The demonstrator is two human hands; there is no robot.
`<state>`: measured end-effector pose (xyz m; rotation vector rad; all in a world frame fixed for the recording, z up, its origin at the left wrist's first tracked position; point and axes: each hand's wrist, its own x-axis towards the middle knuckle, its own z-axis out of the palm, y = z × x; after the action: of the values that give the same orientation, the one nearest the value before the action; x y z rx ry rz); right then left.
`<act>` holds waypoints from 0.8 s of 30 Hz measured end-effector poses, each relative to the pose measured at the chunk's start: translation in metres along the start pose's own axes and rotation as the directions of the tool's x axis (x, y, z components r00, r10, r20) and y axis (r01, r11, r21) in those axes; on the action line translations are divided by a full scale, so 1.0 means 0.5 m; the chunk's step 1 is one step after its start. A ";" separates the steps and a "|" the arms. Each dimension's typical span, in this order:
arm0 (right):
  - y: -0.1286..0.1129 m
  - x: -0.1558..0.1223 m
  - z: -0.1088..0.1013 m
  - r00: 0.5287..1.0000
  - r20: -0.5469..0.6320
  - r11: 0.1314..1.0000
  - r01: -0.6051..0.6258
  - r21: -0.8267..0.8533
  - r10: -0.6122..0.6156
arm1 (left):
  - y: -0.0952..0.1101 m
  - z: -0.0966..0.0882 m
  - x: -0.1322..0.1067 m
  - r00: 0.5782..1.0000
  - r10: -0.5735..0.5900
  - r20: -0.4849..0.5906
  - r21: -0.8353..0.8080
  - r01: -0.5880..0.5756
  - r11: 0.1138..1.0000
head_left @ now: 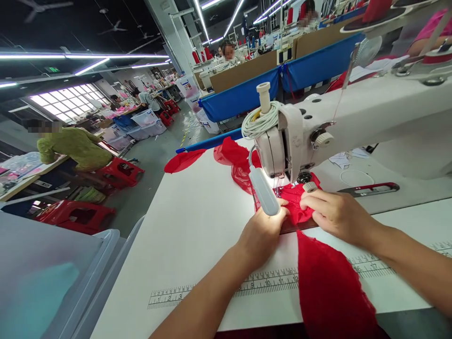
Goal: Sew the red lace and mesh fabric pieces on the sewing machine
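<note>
A strip of red lace fabric (328, 287) runs from the table's near edge up under the white sewing machine (353, 117) and out behind it. My left hand (263, 230) rests on the fabric just left of the needle, fingers curled and pressing it down beneath the small work lamp (264, 190). My right hand (335, 214) lies on the bunched fabric at the right of the presser foot, fingers closed on it. The needle itself is hidden by the lamp and my hands.
The white table (197, 226) has a printed ruler (261, 282) along its front. A clear plastic bin (45, 278) stands at the lower left. Red stools (76, 216), a seated person in green (76, 147) and other workers fill the aisle and the rows behind.
</note>
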<state>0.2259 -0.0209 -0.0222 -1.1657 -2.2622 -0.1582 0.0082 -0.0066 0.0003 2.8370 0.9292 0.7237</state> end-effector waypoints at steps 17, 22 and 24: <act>-0.021 0.028 0.005 0.994 -0.094 0.993 -0.043 0.106 0.054 | -0.012 0.020 0.020 0.973 -0.231 -0.003 -0.399 0.211 0.892; -0.018 0.023 -0.002 0.999 -0.052 0.993 -0.003 0.116 0.009 | -0.011 0.026 0.013 0.966 -0.254 -0.041 -0.337 0.226 0.914; -0.018 0.022 -0.007 0.998 -0.026 0.992 0.061 0.110 -0.059 | -0.012 0.024 0.011 0.970 -0.242 -0.020 -0.295 0.225 0.928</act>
<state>0.2154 -0.0199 -0.0121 -1.0344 -2.2571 -0.0683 0.0143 0.0026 -0.0091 2.4126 1.0487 0.8362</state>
